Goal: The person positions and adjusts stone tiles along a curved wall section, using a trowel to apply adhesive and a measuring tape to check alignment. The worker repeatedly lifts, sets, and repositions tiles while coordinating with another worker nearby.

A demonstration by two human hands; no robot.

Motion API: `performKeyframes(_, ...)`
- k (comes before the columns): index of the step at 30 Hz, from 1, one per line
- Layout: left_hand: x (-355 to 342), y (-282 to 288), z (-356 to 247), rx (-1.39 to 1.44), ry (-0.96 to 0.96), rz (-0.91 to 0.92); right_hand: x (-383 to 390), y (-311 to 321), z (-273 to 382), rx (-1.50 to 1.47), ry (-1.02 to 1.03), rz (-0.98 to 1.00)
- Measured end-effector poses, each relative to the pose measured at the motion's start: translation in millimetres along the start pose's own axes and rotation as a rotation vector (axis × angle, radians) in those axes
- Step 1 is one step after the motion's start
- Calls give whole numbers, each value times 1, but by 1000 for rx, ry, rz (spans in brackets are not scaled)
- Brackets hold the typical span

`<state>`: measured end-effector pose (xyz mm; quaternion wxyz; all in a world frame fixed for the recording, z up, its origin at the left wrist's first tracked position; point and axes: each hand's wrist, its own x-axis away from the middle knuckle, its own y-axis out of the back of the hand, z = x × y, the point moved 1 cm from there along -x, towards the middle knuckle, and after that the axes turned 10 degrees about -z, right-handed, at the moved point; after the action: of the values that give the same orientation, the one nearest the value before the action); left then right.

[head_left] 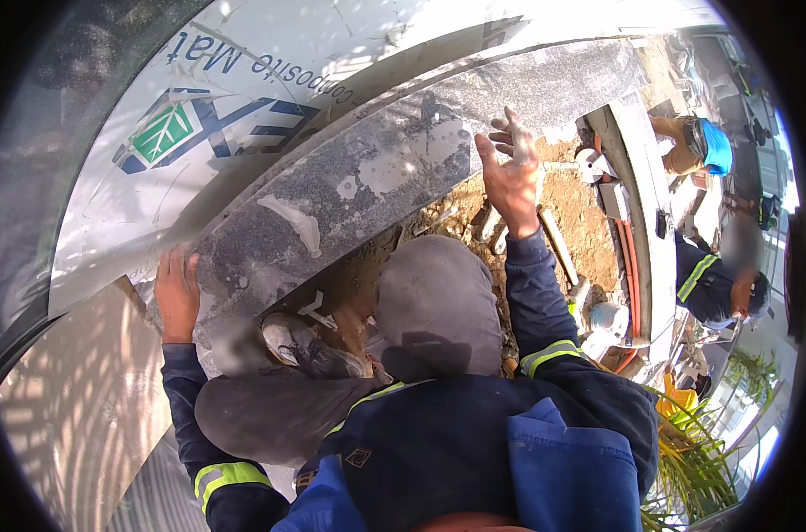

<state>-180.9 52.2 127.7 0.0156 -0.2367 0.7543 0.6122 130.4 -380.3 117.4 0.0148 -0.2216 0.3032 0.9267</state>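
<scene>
A long grey slab with pale splotches lies diagonally across the upper middle. My left hand holds it at its lower-left end, fingers together at the edge. My right hand is raised at the slab's near edge toward its right part, palm partly turned, fingers apart and whitened with dust, holding nothing. Below the slab, between my bent legs, I see a dusty shoe and dirt. Several pale rods or pipes lie beside my right wrist.
A white printed panel stands beyond the slab. At right are a concrete edge, orange conduits, a white bucket, a plant, a co-worker in navy and another person in blue.
</scene>
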Motion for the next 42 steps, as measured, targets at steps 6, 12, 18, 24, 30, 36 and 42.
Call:
performKeyframes(6, -139, -44, -90, -68, -425, 443, 35, 30, -10, 214, -15, -6)
performKeyframes(12, -142, -90, -148, 90, -500, 239, 38, 46, -53, 227, -82, -233)
performKeyframes(18, -108, -106, -118, 102, -265, 306, 56, 73, -112, 2, -546, -154)
performKeyframes(24, -92, -118, -62, 105, -157, 369, 37, 36, -88, 30, -304, -218)
performKeyframes(30, -94, -107, -68, 73, -171, 396, 64, -3, -39, -92, -205, -197)
performKeyframes(36, -103, -103, -76, 203, -328, 210, 59, 12, -38, -98, 31, -173)
performKeyframes(42, -102, -107, -79, 172, -359, 240, 79, 5, -57, -34, 44, -163)
